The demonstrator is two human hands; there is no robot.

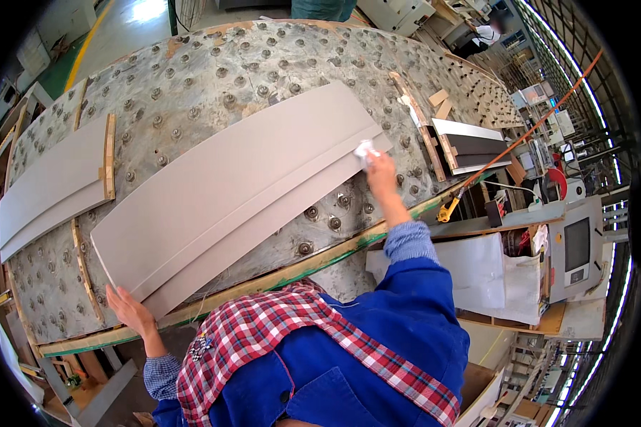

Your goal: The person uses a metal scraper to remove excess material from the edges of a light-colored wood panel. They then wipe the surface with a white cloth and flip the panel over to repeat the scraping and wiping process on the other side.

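Note:
A long, light greige panel (249, 171) with a lengthwise groove lies at a slant across the ball-studded table (214, 67). My right hand (382, 178) is closed on a white cloth (364, 151), pressed against the panel's right end near its front corner. At the opposite end, my left hand (129, 312) rests against the near left corner with its fingers stretched out. The underside of the panel is hidden.
Another greige panel (53, 185) lies at the left beside a wooden strip (110, 156). Stacked panels (470, 146) and a wooden batten (420, 128) are at the right. An orange hose (534, 124) crosses there, with a yellow tool (446, 211) by the table edge. One person (486, 34) stands far off.

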